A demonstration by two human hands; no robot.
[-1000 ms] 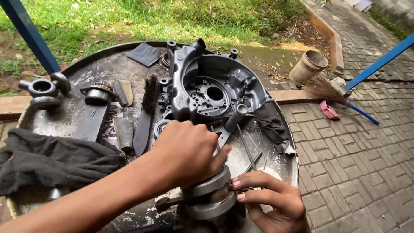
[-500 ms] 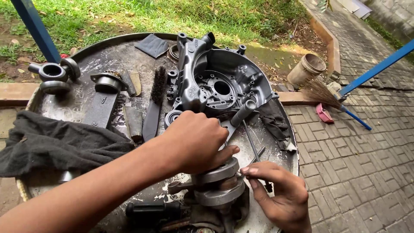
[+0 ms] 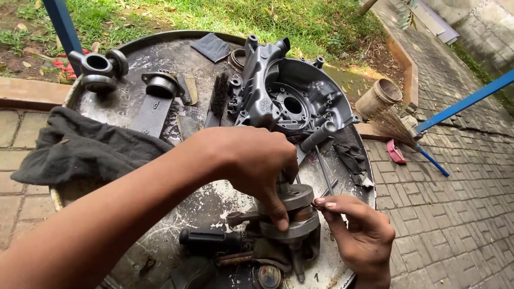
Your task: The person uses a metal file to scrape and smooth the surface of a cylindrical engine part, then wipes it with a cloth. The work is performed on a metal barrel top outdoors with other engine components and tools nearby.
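A grey crankshaft (image 3: 297, 197) stands upright on the round metal drum top (image 3: 176, 56), near its front edge. My left hand (image 3: 251, 160) covers the crankshaft's upper end from the left, with its thumb pressed down on the lower web. My right hand (image 3: 360, 235) comes in from the lower right. Its fingertips are pinched on a thin dark metal tool (image 3: 327, 189) at the gap between the two webs. Behind the hands lies a grey engine crankcase half (image 3: 292, 91).
A dark rag (image 3: 80, 147) hangs over the drum's left edge. Bearing pullers (image 3: 99, 67), a flat bar (image 3: 152, 109) and a wire brush (image 3: 218, 96) lie at the back left. A black handle (image 3: 206, 241) lies at the front. On the right are brick paving, a broom (image 3: 399, 131) and a clay pot (image 3: 381, 96).
My view has tipped and shifted, so the drum top sits lower and further right. My left hand stays on the crankshaft. My right hand has drawn its fingertips closer to the webs.
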